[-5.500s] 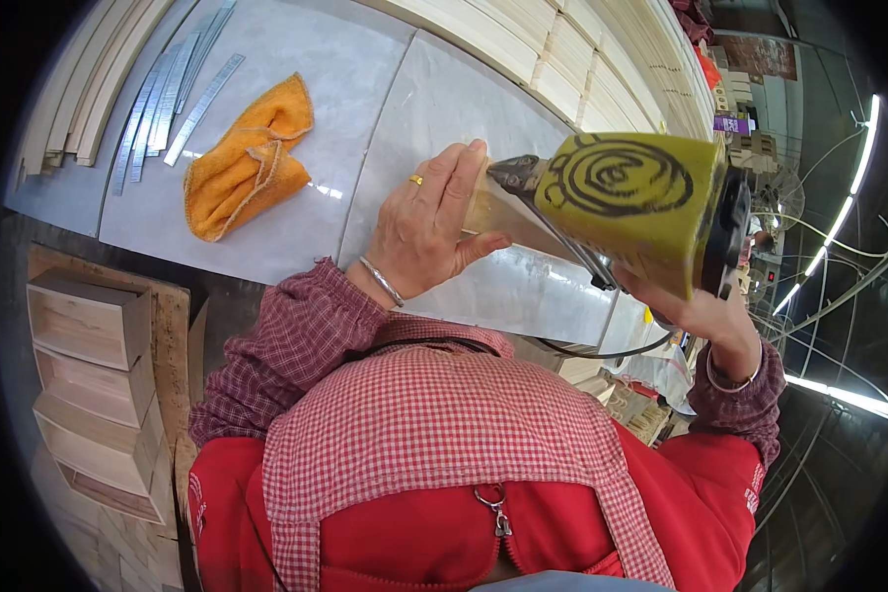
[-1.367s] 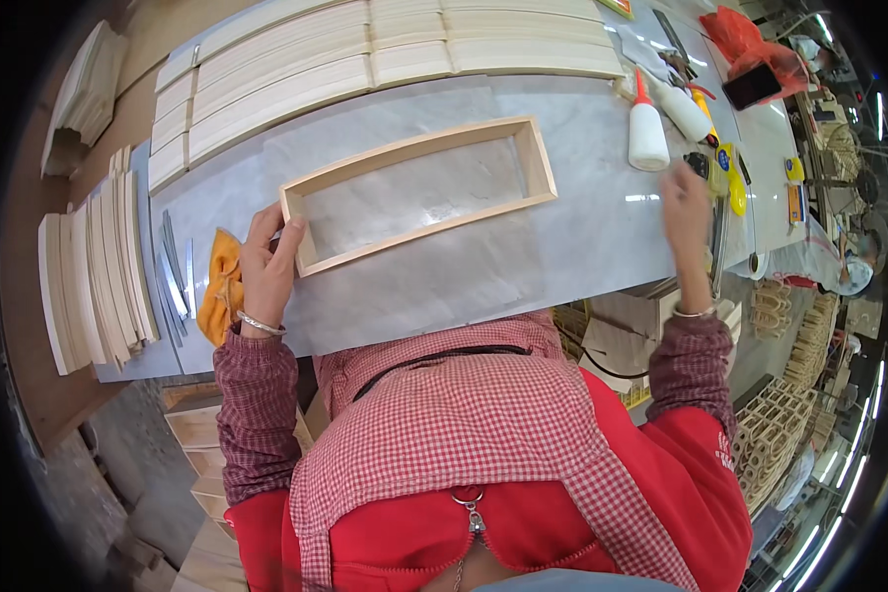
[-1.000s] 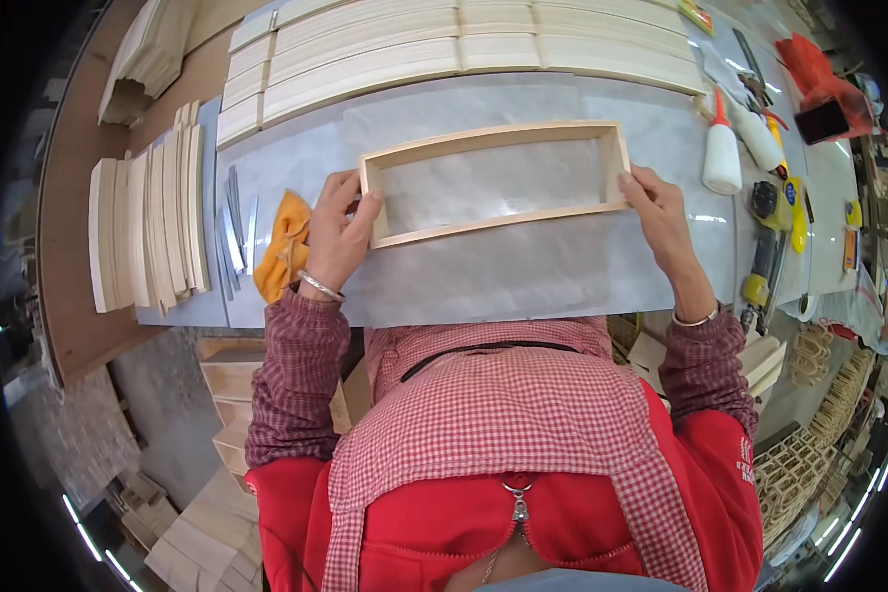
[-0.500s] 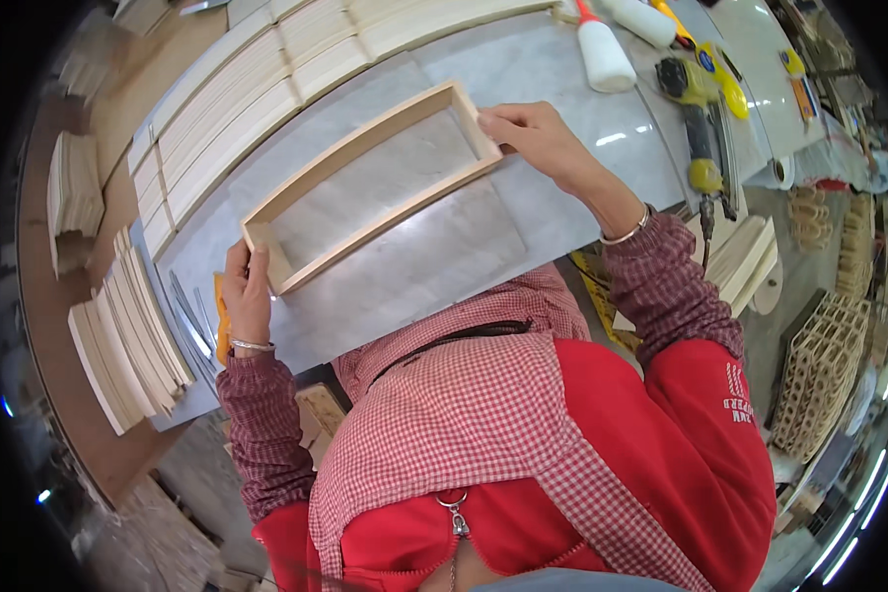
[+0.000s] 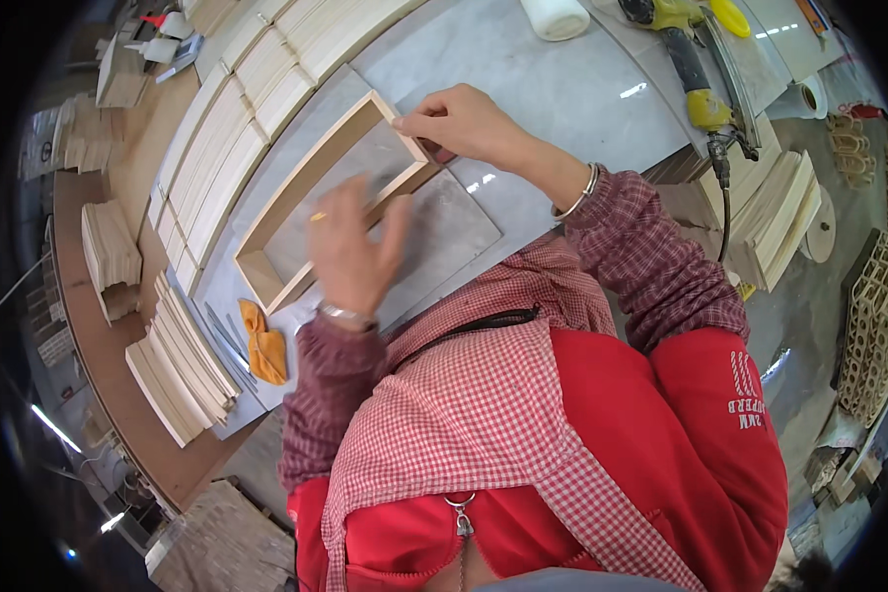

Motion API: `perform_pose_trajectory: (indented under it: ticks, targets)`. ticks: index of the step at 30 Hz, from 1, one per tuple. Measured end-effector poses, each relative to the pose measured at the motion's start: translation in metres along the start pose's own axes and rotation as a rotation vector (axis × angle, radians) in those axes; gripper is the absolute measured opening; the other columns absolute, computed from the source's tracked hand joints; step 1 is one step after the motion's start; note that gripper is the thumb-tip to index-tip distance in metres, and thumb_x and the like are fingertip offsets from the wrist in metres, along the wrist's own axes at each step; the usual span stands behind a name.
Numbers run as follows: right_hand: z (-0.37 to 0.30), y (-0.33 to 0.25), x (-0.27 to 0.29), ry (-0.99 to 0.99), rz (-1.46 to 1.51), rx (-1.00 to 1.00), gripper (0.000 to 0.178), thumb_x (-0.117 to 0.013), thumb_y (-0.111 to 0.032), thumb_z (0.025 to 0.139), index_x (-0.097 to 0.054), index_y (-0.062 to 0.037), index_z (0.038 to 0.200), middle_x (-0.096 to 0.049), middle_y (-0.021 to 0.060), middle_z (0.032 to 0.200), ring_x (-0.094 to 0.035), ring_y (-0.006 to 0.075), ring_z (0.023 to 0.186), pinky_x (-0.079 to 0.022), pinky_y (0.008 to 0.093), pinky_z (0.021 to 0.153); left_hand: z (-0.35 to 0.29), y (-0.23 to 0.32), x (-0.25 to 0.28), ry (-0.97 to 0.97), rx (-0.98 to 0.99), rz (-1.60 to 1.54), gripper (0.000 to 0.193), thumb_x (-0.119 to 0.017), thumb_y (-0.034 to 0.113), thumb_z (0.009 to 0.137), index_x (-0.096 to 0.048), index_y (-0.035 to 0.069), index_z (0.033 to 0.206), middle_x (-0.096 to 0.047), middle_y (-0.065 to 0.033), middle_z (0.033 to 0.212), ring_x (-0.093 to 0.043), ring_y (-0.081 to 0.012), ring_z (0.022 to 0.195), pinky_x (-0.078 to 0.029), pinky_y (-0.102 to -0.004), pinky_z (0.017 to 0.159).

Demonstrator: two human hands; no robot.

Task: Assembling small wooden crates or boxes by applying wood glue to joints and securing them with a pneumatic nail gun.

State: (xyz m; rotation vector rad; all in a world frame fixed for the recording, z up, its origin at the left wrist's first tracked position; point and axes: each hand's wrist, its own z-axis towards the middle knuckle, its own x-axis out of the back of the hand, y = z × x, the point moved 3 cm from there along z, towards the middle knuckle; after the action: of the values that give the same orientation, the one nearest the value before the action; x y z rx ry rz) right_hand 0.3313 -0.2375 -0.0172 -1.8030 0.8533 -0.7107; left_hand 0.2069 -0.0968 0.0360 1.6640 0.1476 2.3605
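Observation:
A shallow, bottomless wooden frame (image 5: 311,168), long and slightly curved, stands on the grey marbled tabletop. My right hand (image 5: 469,123) pinches its right end, thumb on the end piece's upper edge and fingers curled behind. Over the frame's near long side hovers my left hand (image 5: 355,252), blurred by motion, its thumb spread away from the fingers. Nothing shows in it; whether it touches the wood I cannot tell.
Tied stacks of pale wood strips (image 5: 276,74) line the far left. More curved strips (image 5: 183,365) and an orange cloth (image 5: 263,345) lie at the left. A yellow-black air tool (image 5: 696,89) with a hose and a white bottle (image 5: 555,15) sit at the right.
My left hand has let go of the frame's left end and moved right over its near side. The right hand keeps its hold. The frame sits more steeply angled, and the view has shifted.

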Motion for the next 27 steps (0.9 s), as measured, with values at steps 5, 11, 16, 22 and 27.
perform_pose_trajectory:
  ticks: [5, 11, 16, 22, 27]
  targets:
    - [0.001, 0.004, -0.003, 0.028, -0.007, 0.037, 0.034, -0.066, -0.032, 0.084, -0.069, 0.0021, 0.085, -0.063, 0.0048, 0.070, -0.054, 0.0107, 0.058, -0.048, 0.0210, 0.057, 0.020, 0.027, -0.038, 0.010, 0.013, 0.171, 0.031, -0.068, 0.037, 0.079, -0.058, 0.008, 0.079, -0.059, -0.0060, 0.071, -0.054, -0.0211, 0.060, -0.044, -0.0305, 0.058]
    - [0.000, 0.003, -0.002, 0.060, -0.039, 0.060, 0.035, -0.067, -0.034, 0.082, -0.069, 0.0013, 0.083, -0.062, 0.0042, 0.067, -0.053, 0.0104, 0.056, -0.043, 0.0207, 0.053, 0.023, 0.025, -0.047, 0.081, 0.016, 0.296, 0.036, -0.068, 0.039, 0.080, -0.051, 0.010, 0.066, -0.052, -0.0027, 0.058, -0.049, -0.0182, 0.048, -0.040, -0.0283, 0.047]
    - [0.001, 0.003, -0.004, 0.067, -0.055, 0.062, 0.035, -0.067, -0.033, 0.082, -0.069, 0.0014, 0.083, -0.062, 0.0041, 0.065, -0.053, 0.0105, 0.056, -0.042, 0.0209, 0.052, 0.020, 0.024, -0.051, 0.130, -0.017, 0.317, 0.037, -0.068, 0.040, 0.081, -0.049, 0.011, 0.066, -0.052, -0.0024, 0.057, -0.047, -0.0173, 0.046, -0.038, -0.0286, 0.044]
    - [0.001, 0.008, -0.005, 0.059, -0.026, 0.042, 0.029, -0.065, -0.027, 0.085, -0.069, 0.0019, 0.088, -0.063, 0.0053, 0.070, -0.055, 0.0107, 0.060, -0.044, 0.0212, 0.055, 0.021, 0.022, -0.045, 0.092, -0.045, 0.243, 0.033, -0.069, 0.035, 0.081, -0.051, 0.010, 0.070, -0.053, -0.0033, 0.059, -0.047, -0.0183, 0.046, -0.037, -0.0298, 0.043]
    - [-0.012, 0.012, -0.002, 0.053, 0.184, 0.126, 0.025, -0.061, -0.019, 0.088, -0.066, 0.0016, 0.100, -0.063, 0.0057, 0.078, -0.057, 0.0103, 0.070, -0.046, 0.0210, 0.062, 0.023, 0.018, -0.025, 0.093, -0.098, 0.083, 0.026, -0.068, 0.027, 0.082, -0.053, 0.008, 0.073, -0.053, -0.0035, 0.063, -0.048, -0.0178, 0.050, -0.039, -0.0288, 0.046]
